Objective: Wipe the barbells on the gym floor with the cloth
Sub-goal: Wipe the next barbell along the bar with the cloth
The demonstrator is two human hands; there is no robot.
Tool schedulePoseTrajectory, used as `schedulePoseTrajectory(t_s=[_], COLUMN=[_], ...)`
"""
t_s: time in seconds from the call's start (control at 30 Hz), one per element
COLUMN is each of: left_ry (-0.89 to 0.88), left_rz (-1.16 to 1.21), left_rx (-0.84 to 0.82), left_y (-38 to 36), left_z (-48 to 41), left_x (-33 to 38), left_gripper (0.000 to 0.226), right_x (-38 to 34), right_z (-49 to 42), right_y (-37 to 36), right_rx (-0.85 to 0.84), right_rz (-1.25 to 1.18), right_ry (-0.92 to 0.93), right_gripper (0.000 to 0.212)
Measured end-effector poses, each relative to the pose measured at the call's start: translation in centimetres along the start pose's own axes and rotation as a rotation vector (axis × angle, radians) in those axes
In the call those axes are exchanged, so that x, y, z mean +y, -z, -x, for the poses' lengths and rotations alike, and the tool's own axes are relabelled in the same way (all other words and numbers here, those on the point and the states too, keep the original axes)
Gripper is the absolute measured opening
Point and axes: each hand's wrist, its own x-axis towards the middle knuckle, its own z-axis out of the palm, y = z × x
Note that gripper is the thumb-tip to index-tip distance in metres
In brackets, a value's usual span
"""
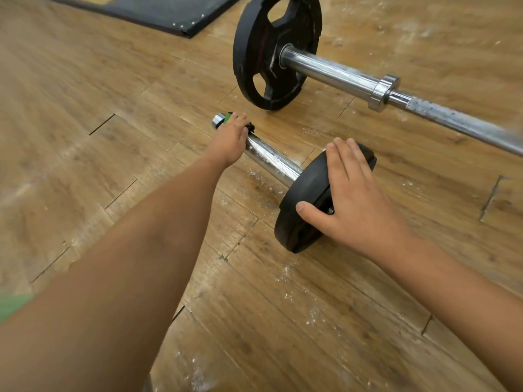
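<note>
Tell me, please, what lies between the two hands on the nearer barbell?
In the head view, only bare, white-streaked chrome sleeve runs between the left hand gripping the cloth and the right hand resting on the black plate.

Bare forearms (135,250), green left sleeve (12,306)
</note>
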Motion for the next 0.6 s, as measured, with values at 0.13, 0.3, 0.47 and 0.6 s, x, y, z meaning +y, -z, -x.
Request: schedulePoseTrajectory(t_s=[0.13, 0.3, 0.47, 0.6], left_ry=[-0.150, -0.011, -0.140, -0.044], left_rz=[0.034, 0.157, 0.112, 0.180], left_rx=[-0.018, 0.044, 0.004, 0.033], left_y=[-0.7, -1.0, -1.7, -1.3], left_z=[2.9, 2.1, 3.2, 2.3], left_x=[-0.5, -0.2, -0.3, -0.1], left_gripper=[0.044, 0.043, 0.045, 0.043], right_x=[0.0, -0.2, 0.0, -0.1], right_z=[0.0, 0.1, 0.1, 0.0], right_y=[0.1, -0.2, 0.0, -0.2], right_rx=[0.001, 0.010, 0.009, 0.011], right_rz=[-0.002, -0.004, -0.019, -0.019], right_ry=[-0.007, 0.001, -0.010, -0.010], right_gripper=[0.105, 0.105, 0.104, 0.105])
